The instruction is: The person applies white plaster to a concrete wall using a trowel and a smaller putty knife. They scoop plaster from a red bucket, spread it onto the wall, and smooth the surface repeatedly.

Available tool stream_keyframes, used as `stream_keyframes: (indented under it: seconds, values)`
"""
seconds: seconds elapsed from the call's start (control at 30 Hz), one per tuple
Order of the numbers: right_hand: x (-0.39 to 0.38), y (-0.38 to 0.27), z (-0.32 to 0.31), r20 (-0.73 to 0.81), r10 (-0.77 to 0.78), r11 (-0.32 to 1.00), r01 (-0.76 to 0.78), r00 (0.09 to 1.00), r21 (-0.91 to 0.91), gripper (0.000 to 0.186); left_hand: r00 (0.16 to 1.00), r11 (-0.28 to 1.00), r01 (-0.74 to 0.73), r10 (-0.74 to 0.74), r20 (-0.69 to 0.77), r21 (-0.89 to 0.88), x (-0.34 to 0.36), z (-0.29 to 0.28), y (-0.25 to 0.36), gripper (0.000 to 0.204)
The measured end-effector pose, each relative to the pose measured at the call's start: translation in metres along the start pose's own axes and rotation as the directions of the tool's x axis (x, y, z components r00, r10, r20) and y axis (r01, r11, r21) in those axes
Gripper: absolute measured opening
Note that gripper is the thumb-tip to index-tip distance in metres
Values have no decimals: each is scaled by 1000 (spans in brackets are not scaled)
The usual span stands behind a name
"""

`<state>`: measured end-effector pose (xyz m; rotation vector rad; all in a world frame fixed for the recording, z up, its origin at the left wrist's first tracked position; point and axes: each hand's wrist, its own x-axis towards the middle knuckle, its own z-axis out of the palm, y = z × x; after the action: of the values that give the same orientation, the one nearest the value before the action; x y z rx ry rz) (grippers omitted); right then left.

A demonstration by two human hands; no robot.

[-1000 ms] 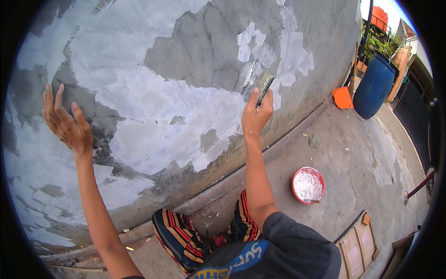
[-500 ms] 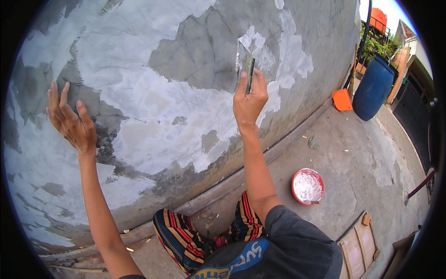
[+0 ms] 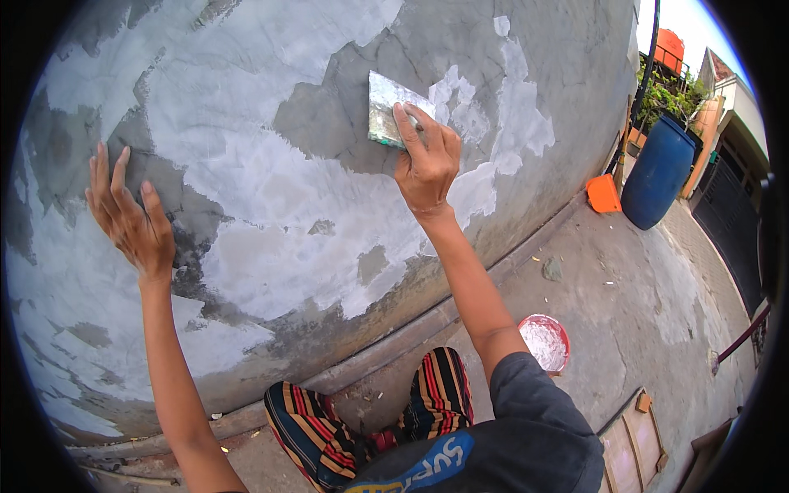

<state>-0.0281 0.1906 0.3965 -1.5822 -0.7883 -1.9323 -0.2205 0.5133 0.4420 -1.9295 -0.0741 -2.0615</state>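
In front of me rises a grey cement wall [image 3: 345, 107], with large patches of white filler paste [image 3: 271, 193] spread over it. My right hand [image 3: 429, 160] grips a flat putty scraper [image 3: 385, 111], its broad blade smeared with white and lying close to a bare grey area. To the right of the blade are thinner, rough-edged smears of paste. My left hand [image 3: 131, 209] rests on the wall at the left, fingers spread, holding nothing. A red bowl [image 3: 567, 345] of white paste stands on the ground, partly hidden by my right arm.
Along the wall's foot runs a low concrete ledge [image 3: 362, 361]. Farther right stand a blue barrel [image 3: 657, 172] and an orange dustpan [image 3: 604, 194]. A wooden panel [image 3: 637, 444] lies at the lower right, and a stone [image 3: 552, 269] sits on the ground.
My right hand has moved left and turned the scraper from edge-on to broad face showing. The left hand stays in place on the wall. My right arm now covers part of the bowl.
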Motion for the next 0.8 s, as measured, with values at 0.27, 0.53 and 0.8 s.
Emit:
stream_keyframes:
  seconds: [0.27,0.53,0.8]
  values:
    - [-53,-11,-21,226,-67,997,54,972,62,62,1000,1000,12,-12,-3,-4,0,-1,5,41]
    - [27,9,-66,251,57,980,-102,966,169,43,1000,1000,28,-28,2,8,3,-2,2,42]
    - [60,22,-38,233,22,954,-90,972,286,43,1000,1000,26,-26,-2,-13,-1,1,5,42]
